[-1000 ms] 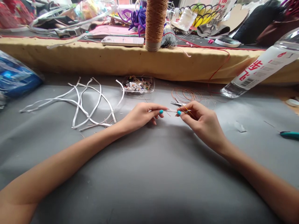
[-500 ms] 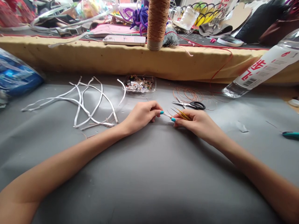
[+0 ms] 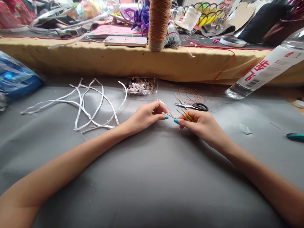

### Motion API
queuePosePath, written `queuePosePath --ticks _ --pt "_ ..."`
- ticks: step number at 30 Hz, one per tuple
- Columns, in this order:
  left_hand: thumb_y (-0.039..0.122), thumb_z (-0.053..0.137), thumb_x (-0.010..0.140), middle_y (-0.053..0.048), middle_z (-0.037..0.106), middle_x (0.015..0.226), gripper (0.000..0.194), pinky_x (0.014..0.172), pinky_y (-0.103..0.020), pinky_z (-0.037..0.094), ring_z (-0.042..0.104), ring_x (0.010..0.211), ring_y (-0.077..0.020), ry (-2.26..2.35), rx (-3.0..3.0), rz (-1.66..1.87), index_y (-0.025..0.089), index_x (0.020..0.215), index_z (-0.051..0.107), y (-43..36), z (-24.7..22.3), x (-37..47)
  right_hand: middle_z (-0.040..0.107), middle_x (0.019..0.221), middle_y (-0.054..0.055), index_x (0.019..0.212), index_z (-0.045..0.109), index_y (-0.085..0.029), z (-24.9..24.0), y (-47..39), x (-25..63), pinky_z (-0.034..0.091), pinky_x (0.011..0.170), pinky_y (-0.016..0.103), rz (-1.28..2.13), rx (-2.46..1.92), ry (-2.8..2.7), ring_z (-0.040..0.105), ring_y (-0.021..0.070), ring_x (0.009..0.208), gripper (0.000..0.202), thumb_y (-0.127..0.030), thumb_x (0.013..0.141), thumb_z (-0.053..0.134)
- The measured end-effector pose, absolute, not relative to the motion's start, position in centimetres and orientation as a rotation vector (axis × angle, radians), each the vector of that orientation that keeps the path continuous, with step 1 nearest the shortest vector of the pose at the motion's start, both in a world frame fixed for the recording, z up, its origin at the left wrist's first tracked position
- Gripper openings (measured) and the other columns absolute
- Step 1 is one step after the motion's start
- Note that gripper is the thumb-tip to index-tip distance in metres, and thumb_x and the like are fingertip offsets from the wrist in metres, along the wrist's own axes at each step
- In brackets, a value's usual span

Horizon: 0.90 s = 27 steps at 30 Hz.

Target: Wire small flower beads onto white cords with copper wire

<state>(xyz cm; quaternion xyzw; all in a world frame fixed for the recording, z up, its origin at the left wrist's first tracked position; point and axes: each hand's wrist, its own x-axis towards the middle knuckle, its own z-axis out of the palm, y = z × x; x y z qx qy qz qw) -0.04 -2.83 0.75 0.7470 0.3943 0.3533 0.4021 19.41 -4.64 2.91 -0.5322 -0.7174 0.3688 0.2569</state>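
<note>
My right hand (image 3: 198, 123) is closed around gold tweezers (image 3: 186, 115), their points sticking out up and to the left. Its thumb and finger also pinch one end of a thin brownish cord (image 3: 169, 116). At the other end of this cord is my left hand (image 3: 148, 117), thumb and fingers close together on it; the exact grip is too small to see. A short white strip (image 3: 165, 104) stands up behind the cord, between the hands. Black-handled scissors (image 3: 199, 107) lie just beyond my right hand, beside a loose coil of brown cord (image 3: 186, 95).
A clear tray (image 3: 142, 91) of small beads sits behind my hands. White straps (image 3: 91, 118) lie tangled at left. A water bottle (image 3: 258, 71) leans at right, near a teal-handled tool (image 3: 295, 136). A thread spool (image 3: 158, 25) and phone (image 3: 125, 41) stand on the cluttered ledge.
My left thumb and fingers have shifted their hold, and the white strip now sticks up behind them. My right hand stays nearly in place with the tweezers.
</note>
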Motion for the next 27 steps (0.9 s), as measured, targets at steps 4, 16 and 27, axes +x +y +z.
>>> queuePosePath --ticks 4,16,27 --pt "0.018 0.049 0.079 -0.003 0.061 0.083 0.021 0.064 -0.02 0.043 0.052 0.066 -0.0074 0.867 1.892 0.862 0.013 0.095 0.061 -2.41 0.74 -0.42 0.056 0.06 -0.001 0.062 0.056 -0.016 2.93 -4.53 19.49 0.028 0.052 0.024 1.008 -1.467 -1.909 0.043 0.01 0.054 0.023 -0.036 0.072 0.057" --pt "0.014 0.051 0.078 0.0 0.062 0.071 0.012 0.06 -0.018 0.043 0.053 0.06 -0.0061 0.904 1.996 0.889 0.013 0.085 0.061 -2.59 0.54 -0.53 0.049 0.052 -0.004 0.061 0.056 -0.015 3.31 -5.02 19.24 0.021 0.044 0.023 1.158 -1.438 -1.89 0.031 0.0056 0.044 0.029 -0.043 0.068 0.062" --pt "0.017 0.055 0.076 0.001 0.059 0.069 0.004 0.057 -0.019 0.042 0.05 0.058 -0.0059 0.852 1.841 0.948 0.014 0.077 0.057 -2.93 0.62 -0.17 0.054 0.056 -0.001 0.062 0.058 -0.014 3.61 -5.04 19.16 0.019 0.041 0.022 1.386 -1.423 -1.862 0.031 0.0045 0.043 0.03 -0.043 0.067 0.062"
